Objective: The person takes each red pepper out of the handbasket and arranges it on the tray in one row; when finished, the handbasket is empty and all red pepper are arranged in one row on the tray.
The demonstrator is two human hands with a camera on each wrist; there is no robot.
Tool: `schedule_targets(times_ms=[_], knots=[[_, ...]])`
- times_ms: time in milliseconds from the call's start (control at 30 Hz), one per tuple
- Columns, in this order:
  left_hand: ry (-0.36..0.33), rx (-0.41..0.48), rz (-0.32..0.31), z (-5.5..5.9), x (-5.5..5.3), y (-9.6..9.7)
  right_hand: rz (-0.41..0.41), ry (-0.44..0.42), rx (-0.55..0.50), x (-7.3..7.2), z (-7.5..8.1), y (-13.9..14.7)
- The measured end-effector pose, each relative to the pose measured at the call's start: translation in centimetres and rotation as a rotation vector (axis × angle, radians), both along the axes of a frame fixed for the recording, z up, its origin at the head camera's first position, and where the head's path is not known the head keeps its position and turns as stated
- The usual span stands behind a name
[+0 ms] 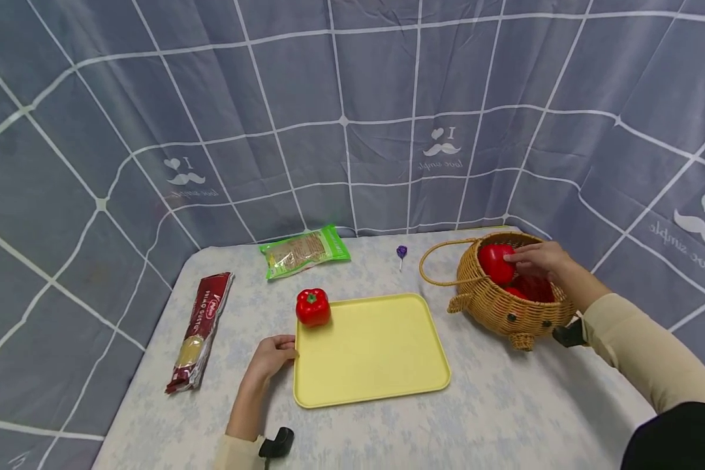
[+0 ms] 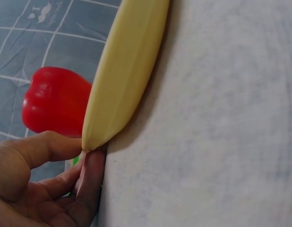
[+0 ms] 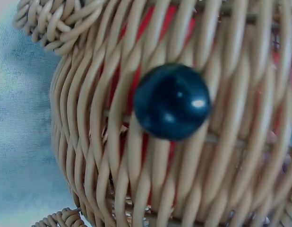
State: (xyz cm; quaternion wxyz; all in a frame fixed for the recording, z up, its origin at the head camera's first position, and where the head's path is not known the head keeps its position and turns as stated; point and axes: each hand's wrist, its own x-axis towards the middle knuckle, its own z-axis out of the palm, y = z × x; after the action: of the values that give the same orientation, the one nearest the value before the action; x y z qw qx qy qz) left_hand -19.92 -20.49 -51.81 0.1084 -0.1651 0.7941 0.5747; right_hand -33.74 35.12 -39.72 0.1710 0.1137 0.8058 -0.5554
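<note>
My left hand pinches the left edge of a yellow tray between thumb and fingers; the left wrist view shows this edge-on. On the tray's far left corner sits a glossy red bell pepper. Over at the right, my right hand reaches into a wicker basket and grips a smooth, shiny red round item at the opening. Deeper in the basket lie more red things, partly covered by the hand. The right wrist view is filled by the wicker weave and a dark bead, hiding the fingers.
A dark red pasta packet lies at the left of the table. Toward the back are a green-edged packet and a purple lollipop. The basket's looped handle sticks out leftward. Grey checked curtains enclose the table.
</note>
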Motion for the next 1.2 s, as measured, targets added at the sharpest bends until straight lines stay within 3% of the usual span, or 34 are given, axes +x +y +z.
schedule_targets(times_ms=[200,467,800,1200], knots=[[0.003,-0.011,-0.026,0.5,-0.1,-0.2,-0.088,-0.007,-0.184,0.6,1.9,0.0],[-0.009,-0.022,-0.019,0.2,-0.4,-0.4,-0.157,0.040,-0.445,2.0,3.3,0.2],[-0.023,-0.032,-0.022,0.2,-0.2,-0.2,-0.199,0.135,-0.521,4.2,4.1,0.0],[-0.012,-0.028,-0.011,0.0,-0.1,-0.2,-0.206,0.219,-0.551,4.8,4.7,-1.2]])
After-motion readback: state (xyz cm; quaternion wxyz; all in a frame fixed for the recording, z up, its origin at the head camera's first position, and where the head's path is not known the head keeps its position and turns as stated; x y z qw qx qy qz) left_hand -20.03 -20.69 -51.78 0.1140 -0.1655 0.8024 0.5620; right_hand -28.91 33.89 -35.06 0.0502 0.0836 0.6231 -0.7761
